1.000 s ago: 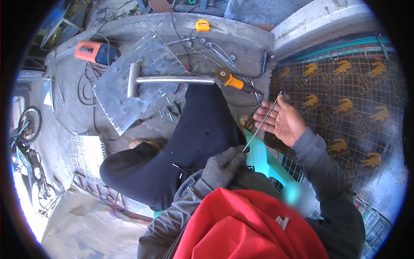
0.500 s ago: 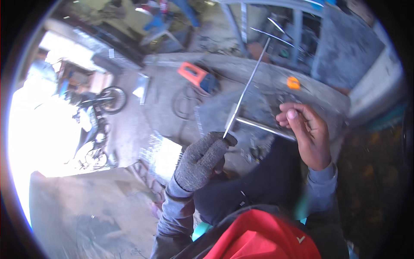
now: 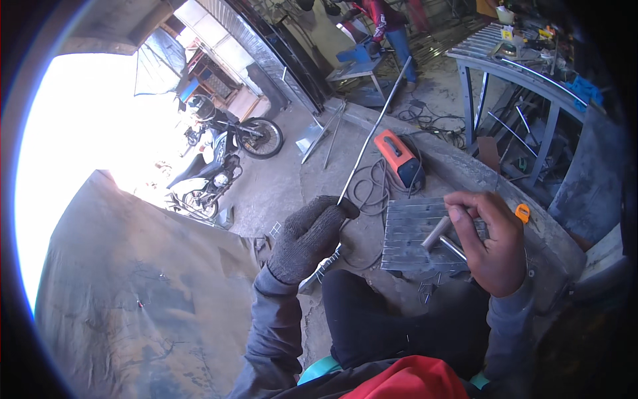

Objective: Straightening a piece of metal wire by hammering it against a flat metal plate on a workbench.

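My left hand (image 3: 310, 241), in a grey knitted glove, is closed round the lower end of a long thin metal rod (image 3: 369, 136), which slants up and away. My bare right hand (image 3: 490, 241) has its fingers curled, with thumb and forefinger brought near each other; whatever may be between them does not show. Just behind that hand is a metal hammer (image 3: 436, 233), its head over a dark slatted metal stand (image 3: 407, 225). The hammer's handle passes out of sight behind my right hand, and I cannot tell whether the hand touches it.
An orange welding machine (image 3: 399, 158) with coiled cable stands beyond the stand. An orange tape measure (image 3: 522, 213) lies right of it. A motorcycle (image 3: 216, 159) is parked at left, near a brown sheet (image 3: 139, 286). A cluttered metal workbench (image 3: 531, 73) and another person (image 3: 392, 33) are farther off.
My view has swung left and upward, bringing the other person and the workbench top into sight. My left hand still holds the rod; my right hand stays curled near the hammer.
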A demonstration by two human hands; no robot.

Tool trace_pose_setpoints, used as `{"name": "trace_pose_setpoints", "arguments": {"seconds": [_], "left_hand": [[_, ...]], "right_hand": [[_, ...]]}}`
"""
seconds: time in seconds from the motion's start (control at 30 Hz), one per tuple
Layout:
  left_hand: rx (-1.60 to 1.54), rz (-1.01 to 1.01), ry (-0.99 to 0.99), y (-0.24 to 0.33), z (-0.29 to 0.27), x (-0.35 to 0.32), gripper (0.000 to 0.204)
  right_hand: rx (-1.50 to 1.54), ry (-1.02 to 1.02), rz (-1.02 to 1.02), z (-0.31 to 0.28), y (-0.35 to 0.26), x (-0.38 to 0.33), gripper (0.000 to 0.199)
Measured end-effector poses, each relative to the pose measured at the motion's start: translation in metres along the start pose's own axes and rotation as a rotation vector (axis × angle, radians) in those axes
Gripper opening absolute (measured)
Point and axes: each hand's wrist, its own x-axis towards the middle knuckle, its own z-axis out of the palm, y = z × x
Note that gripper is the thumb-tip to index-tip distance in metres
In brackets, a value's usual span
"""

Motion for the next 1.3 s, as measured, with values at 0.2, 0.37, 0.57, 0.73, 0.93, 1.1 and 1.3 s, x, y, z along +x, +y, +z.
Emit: {"name": "trace_pose_setpoints", "arguments": {"seconds": [0.2, 0.37, 0.57, 0.73, 0.93, 1.1, 1.3], "left_hand": [[-0.098, -0.107, -0.161, 0.003, 0.011, -0.008, 0.029], [-0.177, -0.210, -0.417, -0.022, 0.062, -0.012, 0.034], [-0.393, -0.264, -0.717, -0.118, 0.168, -0.062, 0.029], [-0.483, -0.500, -0.871, -0.131, 0.226, -0.080, 0.029], [-0.519, -0.433, -0.955, -0.145, 0.251, -0.108, 0.027], [-0.602, -0.564, -0.976, -0.168, 0.273, -0.145, 0.022], [-0.388, -0.196, -0.993, -0.182, 0.277, -0.154, 0.021]], "right_hand": [[-0.683, 0.116, -0.716, 0.007, -0.030, 0.033, 0.027], [-0.864, -0.370, -0.775, -0.022, -0.006, 0.052, 0.040], [-0.856, -1.078, -0.154, -0.088, 0.057, -0.023, 0.045], [-0.814, -1.077, 0.239, -0.122, 0.084, -0.093, 0.050], [-0.724, -1.035, 0.439, -0.131, 0.106, -0.147, 0.048], [-0.697, -1.075, 0.634, -0.125, 0.123, -0.190, 0.047], [-0.775, -1.075, 0.851, -0.116, 0.126, -0.210, 0.052]]}}
